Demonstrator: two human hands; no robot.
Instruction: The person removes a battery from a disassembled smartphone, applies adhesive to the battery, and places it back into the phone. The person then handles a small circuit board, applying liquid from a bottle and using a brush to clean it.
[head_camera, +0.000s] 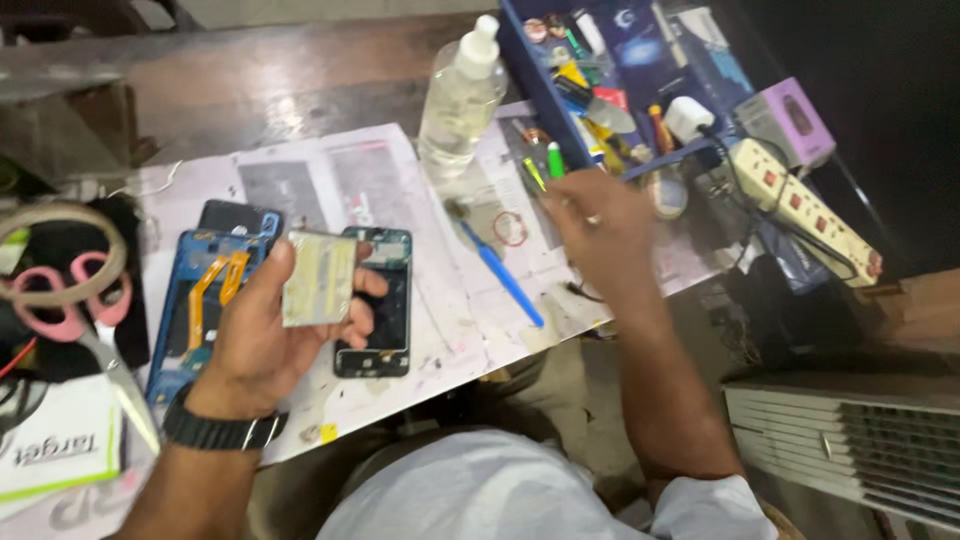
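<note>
1. The wooden table (250, 90) carries a sheet of paper (440, 330); a blue tray of tools (530, 90) sits at 1 o'clock.
2. The opened phone (385, 330) lies on the paper, long axis 12 to 6.
3. The left hand (265, 335), fingers clamped, holds a flat battery (318, 279) upright above it.
4. The right hand (595, 232), fingers curled together, is by green-handled tools (553, 160); its grip is blurred.

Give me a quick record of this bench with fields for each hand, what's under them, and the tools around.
left hand: left hand holds a flat silvery phone battery
right hand: right hand reaches toward the blue tool tray; grip blurred
under hands: opened phone, blue phone frame on paper sheets
nearby: blue-handled tool, clear bottle, pink scissors, power strip
</note>
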